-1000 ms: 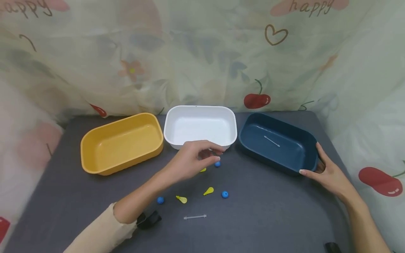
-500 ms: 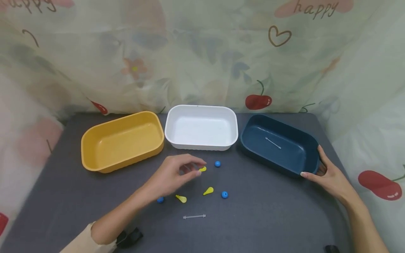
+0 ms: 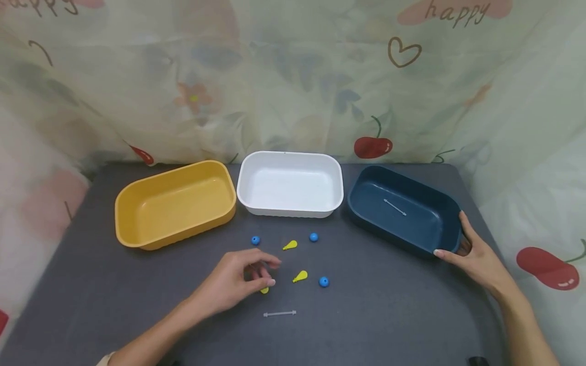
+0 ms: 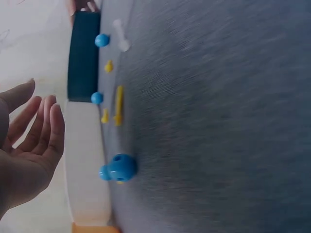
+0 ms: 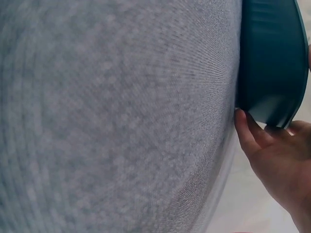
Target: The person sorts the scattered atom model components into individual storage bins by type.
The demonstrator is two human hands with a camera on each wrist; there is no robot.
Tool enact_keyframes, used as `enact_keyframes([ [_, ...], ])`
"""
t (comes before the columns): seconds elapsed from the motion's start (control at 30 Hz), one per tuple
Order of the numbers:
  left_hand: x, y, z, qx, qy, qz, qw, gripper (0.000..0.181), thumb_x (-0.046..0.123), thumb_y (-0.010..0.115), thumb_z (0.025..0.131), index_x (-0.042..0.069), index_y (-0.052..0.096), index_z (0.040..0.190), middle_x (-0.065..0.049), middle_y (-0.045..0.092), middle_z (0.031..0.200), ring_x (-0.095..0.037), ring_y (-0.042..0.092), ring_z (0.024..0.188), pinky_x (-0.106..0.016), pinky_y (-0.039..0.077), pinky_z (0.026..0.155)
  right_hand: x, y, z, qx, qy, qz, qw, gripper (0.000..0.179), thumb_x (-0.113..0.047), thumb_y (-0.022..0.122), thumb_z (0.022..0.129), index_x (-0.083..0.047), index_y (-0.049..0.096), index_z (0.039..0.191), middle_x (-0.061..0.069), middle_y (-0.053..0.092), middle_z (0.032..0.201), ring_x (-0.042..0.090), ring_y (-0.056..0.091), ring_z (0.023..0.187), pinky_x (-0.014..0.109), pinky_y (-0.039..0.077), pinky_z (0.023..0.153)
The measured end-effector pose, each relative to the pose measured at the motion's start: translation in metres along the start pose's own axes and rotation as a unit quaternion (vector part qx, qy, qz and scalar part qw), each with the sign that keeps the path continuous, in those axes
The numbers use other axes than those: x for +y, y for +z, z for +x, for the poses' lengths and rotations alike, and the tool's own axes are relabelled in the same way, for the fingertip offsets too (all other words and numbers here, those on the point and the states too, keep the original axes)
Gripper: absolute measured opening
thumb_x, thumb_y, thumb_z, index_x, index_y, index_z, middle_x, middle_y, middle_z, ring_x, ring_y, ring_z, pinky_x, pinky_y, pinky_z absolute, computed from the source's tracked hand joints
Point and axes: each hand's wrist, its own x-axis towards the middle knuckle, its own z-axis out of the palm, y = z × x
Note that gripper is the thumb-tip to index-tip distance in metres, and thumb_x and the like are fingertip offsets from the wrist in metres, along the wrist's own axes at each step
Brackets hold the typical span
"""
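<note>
Dark blue tray [image 3: 421,221]: on the desk [image 3: 389,315], set at an angle, just beside the white tray [image 3: 290,188]. Looks like moulded plastic, so probably light, stiff, hard to break, a bit slick. Best hold: rim or a short end wall. Thin rod [image 3: 394,207] lies loose inside and would likely skid if the tray tips.

Right hand [image 3: 478,262]: grip clamped on the tray's near right corner, thumb on the near side, fingers around the short end. Opening about matches the corner, no more. Right wrist view: tray base down on the desk.

Yellow piece [image 3: 264,291]: on the desk under the left hand [image 3: 235,279], mostly covered by it. Teardrop shape, small; likely very light, fairly stiff, smooth. Take it in a fingertip pinch across the rounded end; pressing one edge could flick it away.

Left hand: grip apart, fingers softly bent, thumb clear of them, nothing seen between. Tips are near the piece; contact, cannot tell.

Nearby: blue ball [image 3: 255,240] beyond the left hand, would probably roll if nudged, so pinch both sides or through the hole. Pale rod [image 3: 280,313] on the near side, likely light and bendy; lift it by the middle.
</note>
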Motion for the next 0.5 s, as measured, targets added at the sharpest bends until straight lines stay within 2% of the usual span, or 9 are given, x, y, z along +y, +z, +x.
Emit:
enact_keyframes([
  [0.17,-0.008,0.010,-0.013,-0.003,-0.011,-0.002,0.9999,0.033,0.008,0.083,0.080,0.012,0.073,0.110,0.000,0.072,0.097,-0.004,0.063,0.072,-0.025,0.054,0.066,0.000,0.000,0.000,-0.001,-0.002,0.001,1.0000,0.109,-0.025,0.071,0.094,-0.033,-0.020,0.153,0.027,-0.003,0.161,0.062,0.028,0.132,0.005,0.044,0.075],
  [0.37,-0.012,0.017,-0.025,-0.027,-0.043,-0.021,0.9985,0.033,0.010,0.085,0.079,0.011,0.073,0.110,0.000,0.071,0.097,-0.004,0.064,0.073,-0.025,0.055,0.065,0.000,0.000,0.001,0.001,0.006,-0.002,1.0000,0.110,-0.026,0.072,0.093,-0.031,-0.021,0.154,0.027,-0.002,0.161,0.061,0.029,0.133,0.005,0.044,0.074],
  [0.5,-0.016,0.022,-0.031,-0.030,-0.042,-0.038,0.9980,0.031,0.008,0.085,0.078,0.012,0.073,0.107,0.001,0.071,0.097,-0.005,0.065,0.075,-0.025,0.056,0.068,0.001,0.000,0.001,0.001,0.007,-0.002,1.0000,0.110,-0.025,0.071,0.094,-0.028,-0.021,0.154,0.028,-0.001,0.161,0.060,0.029,0.133,0.004,0.043,0.074],
])
